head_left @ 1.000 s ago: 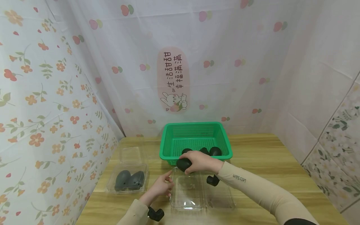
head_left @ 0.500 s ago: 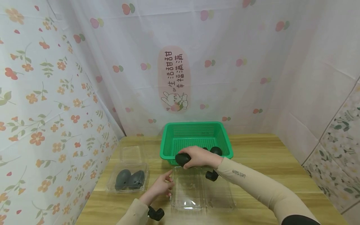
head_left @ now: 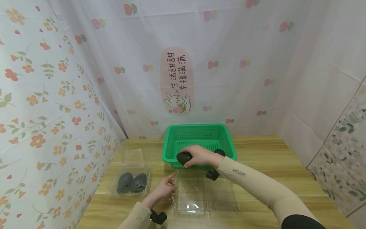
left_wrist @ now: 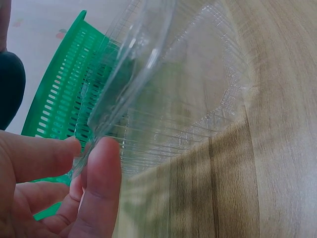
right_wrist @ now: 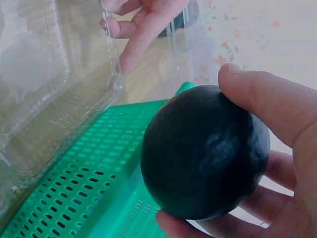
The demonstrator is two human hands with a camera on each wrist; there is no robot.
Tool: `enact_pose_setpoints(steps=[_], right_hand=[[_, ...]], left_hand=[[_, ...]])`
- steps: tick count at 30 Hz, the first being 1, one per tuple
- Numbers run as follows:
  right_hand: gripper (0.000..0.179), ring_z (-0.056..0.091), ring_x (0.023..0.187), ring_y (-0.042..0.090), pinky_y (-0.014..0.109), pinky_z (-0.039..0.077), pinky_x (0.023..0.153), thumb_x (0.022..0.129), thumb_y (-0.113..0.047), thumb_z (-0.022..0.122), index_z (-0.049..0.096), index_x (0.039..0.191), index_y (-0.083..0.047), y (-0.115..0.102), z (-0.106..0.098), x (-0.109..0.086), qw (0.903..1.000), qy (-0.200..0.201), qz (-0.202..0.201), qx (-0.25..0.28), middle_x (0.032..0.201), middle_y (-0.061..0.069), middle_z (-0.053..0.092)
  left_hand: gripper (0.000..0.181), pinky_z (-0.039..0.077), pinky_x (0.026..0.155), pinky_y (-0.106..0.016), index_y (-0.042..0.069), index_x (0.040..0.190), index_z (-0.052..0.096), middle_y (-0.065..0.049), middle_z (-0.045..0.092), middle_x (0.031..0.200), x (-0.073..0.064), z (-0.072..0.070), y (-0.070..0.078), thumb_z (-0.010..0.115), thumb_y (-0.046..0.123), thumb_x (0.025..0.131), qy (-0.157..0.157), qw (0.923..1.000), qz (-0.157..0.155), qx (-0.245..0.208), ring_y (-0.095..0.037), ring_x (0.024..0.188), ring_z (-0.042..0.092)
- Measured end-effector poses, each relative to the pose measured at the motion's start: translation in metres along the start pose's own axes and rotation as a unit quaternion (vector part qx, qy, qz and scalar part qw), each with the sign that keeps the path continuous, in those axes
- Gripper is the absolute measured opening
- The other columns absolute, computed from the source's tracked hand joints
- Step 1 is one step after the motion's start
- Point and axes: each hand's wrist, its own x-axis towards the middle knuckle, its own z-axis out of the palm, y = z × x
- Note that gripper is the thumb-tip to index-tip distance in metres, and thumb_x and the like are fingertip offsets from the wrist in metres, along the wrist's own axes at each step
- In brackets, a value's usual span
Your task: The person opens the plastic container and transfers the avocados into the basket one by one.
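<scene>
My right hand [head_left: 200, 155] grips a dark, smooth avocado [head_left: 184, 158] over the near rim of the green plastic basket [head_left: 168, 140]. In the right wrist view, thumb and fingers curl round this avocado [right_wrist: 205, 153]. An open clear plastic clamshell box [head_left: 191, 194] lies on the table in front of the basket, its lid [head_left: 224, 197] folded out to the right. My left hand [head_left: 164, 190] is at the box's left side. Its thumb and a finger [left_wrist: 101, 183] pinch the thin clear rim [left_wrist: 84, 153] in the left wrist view.
Another avocado [head_left: 219, 152] shows in the basket's near right corner, partly behind my right wrist. On the left stands a second clear box [head_left: 112, 187] holding two dark avocados [head_left: 139, 183], its lid [head_left: 133, 156] raised behind it. Patterned curtains [head_left: 243, 89] surround the wooden table [head_left: 263, 168].
My right hand has lifted the avocado slightly up and to the left, from the basket's near edge. My left hand stays in place at the box.
</scene>
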Motion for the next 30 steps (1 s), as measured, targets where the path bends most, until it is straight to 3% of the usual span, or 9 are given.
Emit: enact_pose_setpoints(steps=[13,30], right_hand=[[0.06,0.058,0.098,0.018,0.033,0.051,0.076,0.084,-0.027,0.076,0.054,0.137,-0.01,0.009,0.003,0.02,0.9994,0.007,0.016,0.031,0.127,0.006,0.059],[0.059,0.057,0.09,0.016,0.031,0.05,0.073,0.085,-0.028,0.075,0.054,0.137,-0.01,0.01,0.001,0.036,0.9989,0.024,0.031,0.026,0.123,0.007,0.061]], left_hand=[[0.067,0.05,0.046,-0.029,-0.009,0.149,0.023,-0.01,0.047,0.094,0.0,-0.002,-0.001,0.058,-0.004,0.091,0.007,0.9999,-0.003,0.009,-0.014,0.058,0.049],[0.067,0.049,0.045,-0.026,-0.009,0.149,0.023,-0.01,0.046,0.095,0.002,-0.003,-0.001,0.057,-0.005,0.091,0.003,1.0,-0.001,0.005,-0.013,0.056,0.049]])
